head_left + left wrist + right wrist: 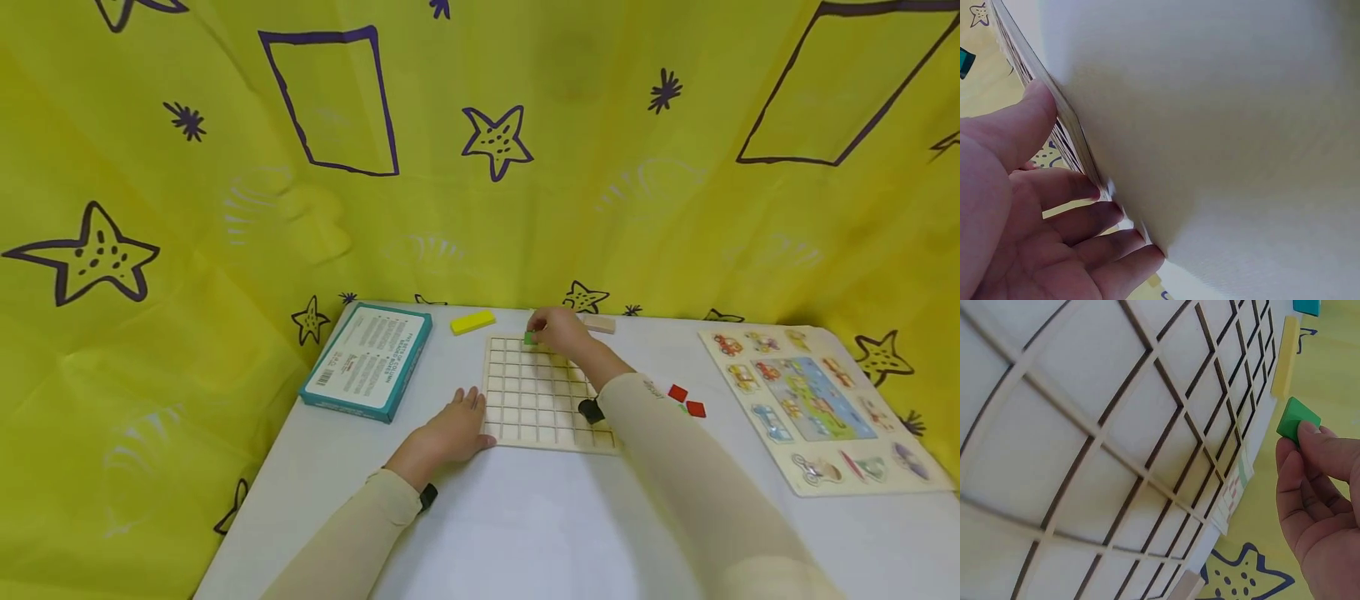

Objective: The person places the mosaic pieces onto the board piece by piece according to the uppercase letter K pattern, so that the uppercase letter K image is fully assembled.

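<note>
Green tile [1294, 415] sits pinched in right fingers [1290, 470], left fingers [1088, 221] outstretched; only the head view shows red tiles [696, 409].

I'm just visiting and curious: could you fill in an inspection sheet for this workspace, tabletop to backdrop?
Surface: white table.
Job's things: grid board lies flat; green tile held near its far edge; red tiles right of it.
Clutter: box at left; yellow block and wooden block beyond the board; puzzle at right.
Hands: right hand pinches the green tile; left hand touches the board's left edge.
Cables: nothing seen.
Surroundings: yellow curtain with starfish outlines behind the table.
</note>
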`<state>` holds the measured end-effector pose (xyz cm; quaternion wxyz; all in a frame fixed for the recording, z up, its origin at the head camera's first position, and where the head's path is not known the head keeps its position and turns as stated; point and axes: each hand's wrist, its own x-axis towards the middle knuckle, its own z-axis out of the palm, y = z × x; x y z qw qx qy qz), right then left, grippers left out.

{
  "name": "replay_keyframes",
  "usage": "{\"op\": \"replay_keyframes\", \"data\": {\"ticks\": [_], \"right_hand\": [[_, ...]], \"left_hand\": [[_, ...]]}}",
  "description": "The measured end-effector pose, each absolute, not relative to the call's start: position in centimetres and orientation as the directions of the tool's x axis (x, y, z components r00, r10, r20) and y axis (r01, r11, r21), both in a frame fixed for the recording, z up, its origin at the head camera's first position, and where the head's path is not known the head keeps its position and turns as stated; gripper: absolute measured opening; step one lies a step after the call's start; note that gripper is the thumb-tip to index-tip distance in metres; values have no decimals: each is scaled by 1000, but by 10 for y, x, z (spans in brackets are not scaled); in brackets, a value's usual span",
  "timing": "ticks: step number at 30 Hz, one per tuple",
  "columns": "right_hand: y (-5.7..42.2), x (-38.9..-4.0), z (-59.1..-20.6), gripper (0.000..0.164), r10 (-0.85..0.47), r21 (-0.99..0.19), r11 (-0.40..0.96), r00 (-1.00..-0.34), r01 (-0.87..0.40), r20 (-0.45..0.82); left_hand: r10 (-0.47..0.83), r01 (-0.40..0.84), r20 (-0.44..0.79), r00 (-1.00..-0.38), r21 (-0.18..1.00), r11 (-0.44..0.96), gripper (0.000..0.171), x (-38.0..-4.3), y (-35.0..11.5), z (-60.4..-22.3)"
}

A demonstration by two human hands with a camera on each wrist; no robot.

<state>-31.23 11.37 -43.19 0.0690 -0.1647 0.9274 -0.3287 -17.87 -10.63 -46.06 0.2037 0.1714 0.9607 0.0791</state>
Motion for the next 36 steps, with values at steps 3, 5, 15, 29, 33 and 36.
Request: {"op": "replay_keyframes", "data": {"ticks": [3, 5, 15, 29, 33, 36], "right_hand": [[109, -315, -436, 12, -347, -641, 728, -937, -244, -37], [107, -316, -439, 12, -340, -648, 726, -939, -230, -48], [92, -324, -452, 13, -334, -649, 726, -942, -226, -45], [85, -329, -460, 12, -343, -634, 738, -938, -231, -58], [84, -331, -462, 14, -341, -627, 745, -938, -227, -65], [83, -332, -464, 14, -341, -625, 746, -938, -228, -64]], "left_hand": [[355, 293, -380, -854, 212, 932, 80, -178, -104, -460], [354, 296, -381, -854, 205, 933, 80, -178, -103, -461], [347, 293, -374, -860, 196, 936, 80, -177, -102, -463], [347, 301, -359, -866, 179, 937, 80, -177, -102, -463], [334, 292, -367, -868, 166, 942, 81, -178, -103, -463], [327, 287, -370, -869, 159, 944, 81, -179, -103, -463]]}}
